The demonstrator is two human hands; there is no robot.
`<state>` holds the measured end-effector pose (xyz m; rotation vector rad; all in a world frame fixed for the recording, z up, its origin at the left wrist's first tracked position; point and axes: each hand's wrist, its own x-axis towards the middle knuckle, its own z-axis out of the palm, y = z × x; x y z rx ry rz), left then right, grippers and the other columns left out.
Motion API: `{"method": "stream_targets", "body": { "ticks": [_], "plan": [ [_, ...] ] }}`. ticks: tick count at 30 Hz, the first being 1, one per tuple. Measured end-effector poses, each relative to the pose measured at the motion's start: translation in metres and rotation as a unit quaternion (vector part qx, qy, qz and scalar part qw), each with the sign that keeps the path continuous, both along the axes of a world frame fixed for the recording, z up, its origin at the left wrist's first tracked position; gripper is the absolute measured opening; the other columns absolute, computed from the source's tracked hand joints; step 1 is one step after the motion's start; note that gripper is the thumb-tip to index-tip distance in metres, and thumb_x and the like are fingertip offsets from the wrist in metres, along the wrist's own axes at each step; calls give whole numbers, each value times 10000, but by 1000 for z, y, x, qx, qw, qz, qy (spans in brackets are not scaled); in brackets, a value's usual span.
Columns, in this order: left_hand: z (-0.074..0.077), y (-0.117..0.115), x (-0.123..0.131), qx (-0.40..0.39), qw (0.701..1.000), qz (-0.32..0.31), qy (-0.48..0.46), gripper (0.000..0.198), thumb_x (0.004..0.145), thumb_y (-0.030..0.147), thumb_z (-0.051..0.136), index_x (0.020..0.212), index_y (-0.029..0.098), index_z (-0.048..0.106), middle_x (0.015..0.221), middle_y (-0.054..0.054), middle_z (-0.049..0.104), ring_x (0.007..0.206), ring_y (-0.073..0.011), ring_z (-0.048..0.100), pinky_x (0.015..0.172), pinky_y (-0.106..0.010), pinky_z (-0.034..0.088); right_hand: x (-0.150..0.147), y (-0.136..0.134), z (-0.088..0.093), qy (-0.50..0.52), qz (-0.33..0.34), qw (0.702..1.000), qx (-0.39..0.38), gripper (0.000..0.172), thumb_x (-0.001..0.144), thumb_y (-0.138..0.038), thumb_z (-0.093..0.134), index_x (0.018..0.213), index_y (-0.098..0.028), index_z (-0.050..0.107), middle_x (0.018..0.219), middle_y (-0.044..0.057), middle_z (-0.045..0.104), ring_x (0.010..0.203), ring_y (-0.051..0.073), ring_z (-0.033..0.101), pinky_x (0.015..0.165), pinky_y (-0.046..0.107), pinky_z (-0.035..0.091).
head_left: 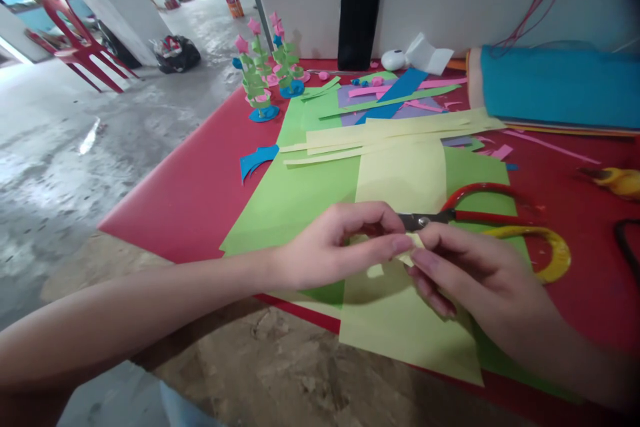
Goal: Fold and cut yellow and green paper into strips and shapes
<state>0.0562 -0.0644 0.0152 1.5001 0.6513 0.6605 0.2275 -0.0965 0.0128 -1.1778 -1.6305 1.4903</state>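
Observation:
My left hand (pixel 335 243) and my right hand (pixel 470 273) meet over the near edge of the red table (pixel 195 180). Both pinch a small pale yellow paper piece (pixel 414 243) between their fingertips. Under them lies a pale yellow sheet (pixel 400 320) on top of a green sheet (pixel 295 193). Scissors (pixel 490 217) with one red and one yellow handle lie just behind my hands, blades pointing left and partly hidden by my fingers.
Pale yellow strips (pixel 390 137) lie further back, with blue, pink and purple scraps (pixel 395 97). Paper trees with pink stars (pixel 265 73) stand at the far left corner. A black phone (pixel 361 7) leans on the wall. A blue roll (pixel 560 83) lies at the right. A red chair (pixel 75 40) stands on the floor.

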Motion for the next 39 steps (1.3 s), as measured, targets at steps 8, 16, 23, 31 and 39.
{"method": "stream_targets", "body": {
  "ticks": [8,16,23,31,39],
  "plan": [
    [-1,0,0,-37,999,5,12,152,837,263,473,764,131,489,715,-33,535,668,-106,501,573,-224,395,-1,0,-1,37,-7,998,-48,260,843,-372,452,642,-208,474,475,-60,410,365,49,382,348,187,279],
    [-5,0,0,12,1000,19,21,167,804,277,522,727,136,477,672,-4,481,639,-95,475,575,-218,382,3,0,0,-63,-5,994,87,260,853,-313,439,620,-203,474,447,-61,420,368,53,381,356,199,271],
    [-3,0,-3,16,999,2,35,130,834,217,445,754,126,492,678,-3,491,624,-81,447,572,-196,375,2,1,0,-66,5,994,86,252,852,-279,436,614,-204,478,438,-64,427,361,54,390,353,191,280],
    [0,2,-4,-20,1000,-13,10,204,846,292,447,763,117,510,673,-6,484,625,-80,461,564,-191,380,2,2,0,24,-23,999,-30,282,834,-362,465,608,-192,472,463,-63,428,361,38,391,351,155,301],
    [1,2,-6,-20,999,-21,-20,197,837,292,469,745,123,509,687,-12,486,640,-91,471,595,-217,396,2,2,-1,52,-27,997,-44,284,820,-355,491,589,-190,477,456,-70,424,347,26,380,335,131,291]
  ]
}}
